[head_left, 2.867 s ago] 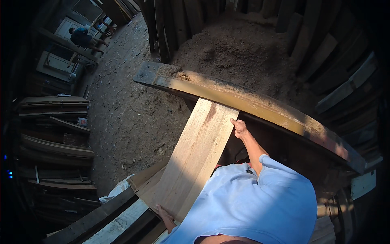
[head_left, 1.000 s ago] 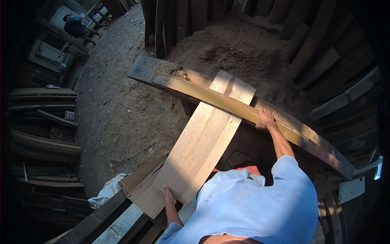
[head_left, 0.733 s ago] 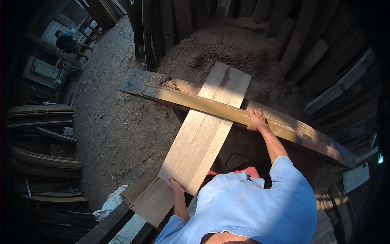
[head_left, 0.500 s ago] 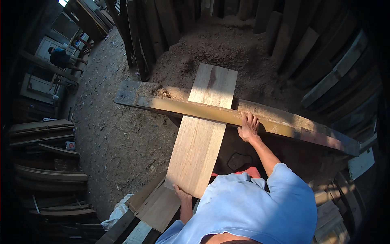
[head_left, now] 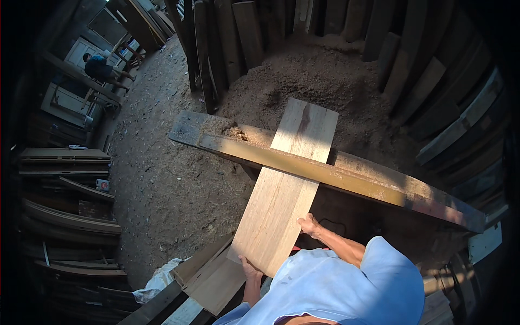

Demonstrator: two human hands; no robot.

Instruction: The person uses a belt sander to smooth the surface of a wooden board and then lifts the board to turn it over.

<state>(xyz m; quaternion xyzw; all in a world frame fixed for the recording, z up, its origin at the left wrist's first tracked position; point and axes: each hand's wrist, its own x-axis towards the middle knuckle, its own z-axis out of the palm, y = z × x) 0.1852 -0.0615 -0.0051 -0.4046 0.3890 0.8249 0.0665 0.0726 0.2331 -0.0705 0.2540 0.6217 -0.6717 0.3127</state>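
**Plank balanced under a rail, gripped only at its near end**

Plank (head_left: 281,189), pale and broad, runs from the lower middle of the frame up toward the centre, passing beneath a long yellowish rail (head_left: 325,172) that crosses it. The left hand (head_left: 250,269) clasps the near end edge from below, fingers curled on the wood. The right hand (head_left: 309,225) presses on the plank's right edge, closed around it as far as can be seen.

Both grips sit close together at one end, so the far end, over the sawdust heap (head_left: 303,81) in the upper middle, has no support of its own. My guess is that it could dip or swing sideways and twist out of the hands. The rough edge may also bite the fingers, or the right hand could be pinched between plank and rail.

Loose boards (head_left: 211,276) at lower left lie near the feet, a likely trip. Another person (head_left: 100,67) stands well apart, upper left.
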